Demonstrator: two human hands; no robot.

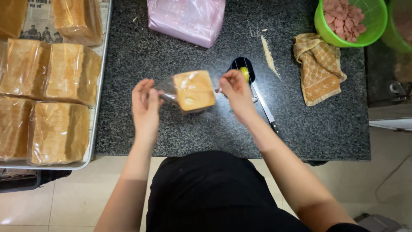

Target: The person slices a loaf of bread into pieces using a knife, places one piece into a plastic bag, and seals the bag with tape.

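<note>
A small loaf of sliced bread (195, 90) in a clear plastic bag rests on the dark speckled counter (128, 129) in front of me. My left hand (145, 103) pinches the gathered bag end at the loaf's left side. Raised at the loaf's right, my right hand (236, 92) has its fingertips closed near the bag; whether they grip the plastic is unclear. Just behind that hand stands a black dispenser with a yellow roll (243, 71).
A metal tray (98, 107) at left holds several bagged loaves on newspaper. A pink plastic bag (186, 19) lies at the back. A knife (264, 107), a patterned cloth (319, 68) and a green bowl (319, 21) of pink meat pieces sit to the right.
</note>
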